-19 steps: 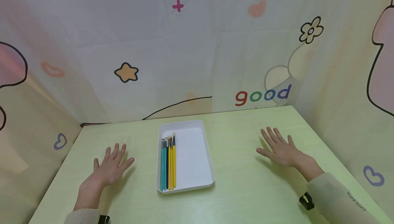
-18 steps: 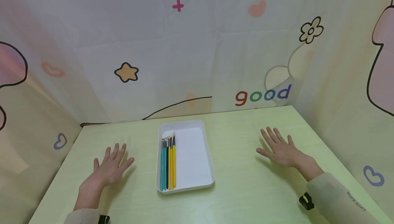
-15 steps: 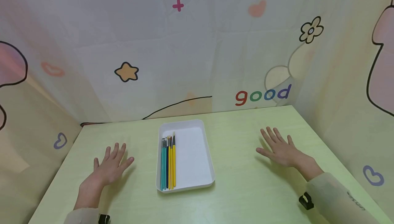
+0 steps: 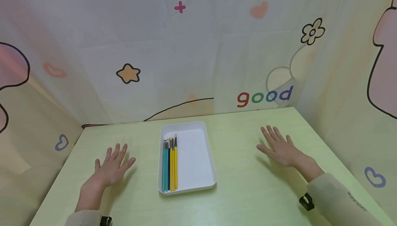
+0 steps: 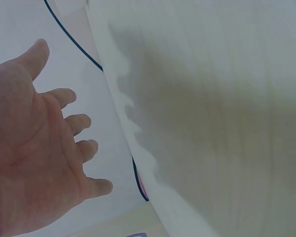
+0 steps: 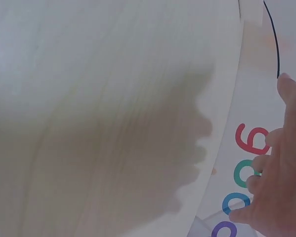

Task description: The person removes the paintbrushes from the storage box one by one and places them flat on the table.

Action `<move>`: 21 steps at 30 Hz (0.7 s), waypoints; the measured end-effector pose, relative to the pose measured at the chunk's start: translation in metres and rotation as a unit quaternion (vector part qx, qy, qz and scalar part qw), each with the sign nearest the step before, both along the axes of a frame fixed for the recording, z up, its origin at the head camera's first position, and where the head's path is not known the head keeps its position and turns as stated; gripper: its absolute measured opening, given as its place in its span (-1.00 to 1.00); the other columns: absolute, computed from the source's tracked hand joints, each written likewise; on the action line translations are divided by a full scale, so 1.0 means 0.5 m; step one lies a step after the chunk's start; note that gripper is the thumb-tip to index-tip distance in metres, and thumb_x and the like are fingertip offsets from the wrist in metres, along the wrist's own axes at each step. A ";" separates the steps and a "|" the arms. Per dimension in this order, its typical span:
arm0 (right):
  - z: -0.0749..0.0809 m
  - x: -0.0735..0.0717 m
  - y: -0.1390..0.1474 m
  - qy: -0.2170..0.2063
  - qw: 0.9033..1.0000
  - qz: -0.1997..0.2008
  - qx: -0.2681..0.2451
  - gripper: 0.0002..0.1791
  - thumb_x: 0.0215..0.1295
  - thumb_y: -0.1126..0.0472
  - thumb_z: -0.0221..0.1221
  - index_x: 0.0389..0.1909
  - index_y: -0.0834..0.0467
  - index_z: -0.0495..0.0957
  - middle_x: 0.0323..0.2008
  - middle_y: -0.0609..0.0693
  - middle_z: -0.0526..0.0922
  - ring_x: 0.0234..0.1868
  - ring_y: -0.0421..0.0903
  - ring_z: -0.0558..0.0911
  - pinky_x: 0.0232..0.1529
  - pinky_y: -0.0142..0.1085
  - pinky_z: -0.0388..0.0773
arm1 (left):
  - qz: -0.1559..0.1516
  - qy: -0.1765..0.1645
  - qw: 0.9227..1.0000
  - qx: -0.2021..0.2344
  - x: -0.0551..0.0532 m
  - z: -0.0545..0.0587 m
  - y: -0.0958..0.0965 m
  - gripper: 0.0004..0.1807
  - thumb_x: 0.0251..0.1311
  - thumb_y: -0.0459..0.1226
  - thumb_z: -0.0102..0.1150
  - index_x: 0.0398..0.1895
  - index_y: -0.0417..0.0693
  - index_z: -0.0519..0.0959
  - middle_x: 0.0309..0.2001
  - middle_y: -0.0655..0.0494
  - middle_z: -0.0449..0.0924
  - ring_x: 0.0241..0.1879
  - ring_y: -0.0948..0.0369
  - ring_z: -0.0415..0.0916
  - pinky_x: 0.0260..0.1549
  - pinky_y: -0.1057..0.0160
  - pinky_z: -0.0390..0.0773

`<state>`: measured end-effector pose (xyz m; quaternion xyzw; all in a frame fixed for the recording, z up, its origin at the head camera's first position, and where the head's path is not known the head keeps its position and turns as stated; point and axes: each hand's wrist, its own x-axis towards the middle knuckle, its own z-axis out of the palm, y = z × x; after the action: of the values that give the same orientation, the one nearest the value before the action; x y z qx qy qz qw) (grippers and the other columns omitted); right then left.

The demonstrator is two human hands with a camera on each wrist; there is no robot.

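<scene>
My left hand [image 4: 109,171] hovers over the left side of the table with its fingers spread, palm down, holding nothing. On the right, my right hand [image 4: 281,149] is likewise spread above the table, its shadow falling below it. Between the two hands lies a white rectangular tray [image 4: 196,157]. Several paintbrushes [image 4: 170,165] rest side by side along the tray's left wall, bristles pointing away from me. Their handles are teal, dark blue and yellow. The left wrist view shows the bare left palm [image 5: 34,143]; in the right wrist view the right hand [image 6: 286,163] touches nothing.
A pale green table [image 4: 238,191] carries the tray. Printed cloth [image 4: 198,57] hangs along its back edge and both sides, with a star, a flower and the word "good". A black clip-like piece [image 4: 307,202] sits at the right cuff.
My right hand has shifted slightly left and away from me. The left hand, the tray and the paintbrushes stay where they were; the head view has tilted a little.
</scene>
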<state>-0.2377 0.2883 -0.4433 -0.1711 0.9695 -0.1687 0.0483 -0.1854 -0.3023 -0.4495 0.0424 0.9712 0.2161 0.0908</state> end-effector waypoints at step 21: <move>-0.008 -0.007 -0.062 0.066 0.996 0.025 -0.049 -0.41 0.49 0.12 0.18 0.39 0.36 0.38 0.39 0.41 0.35 0.37 0.38 0.38 0.31 0.26 0.36 | -0.011 0.022 1.000 -0.002 -0.010 0.002 0.045 -0.09 0.52 0.28 -0.26 0.63 -0.19 0.02 0.56 -0.46 -0.14 0.50 -0.42 -0.18 0.22 -0.66 -0.15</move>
<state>-0.2411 0.2571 -0.4475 -0.2086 0.9565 -0.2030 -0.0199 -0.1906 -0.2797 -0.4485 0.0573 0.9729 0.2124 0.0717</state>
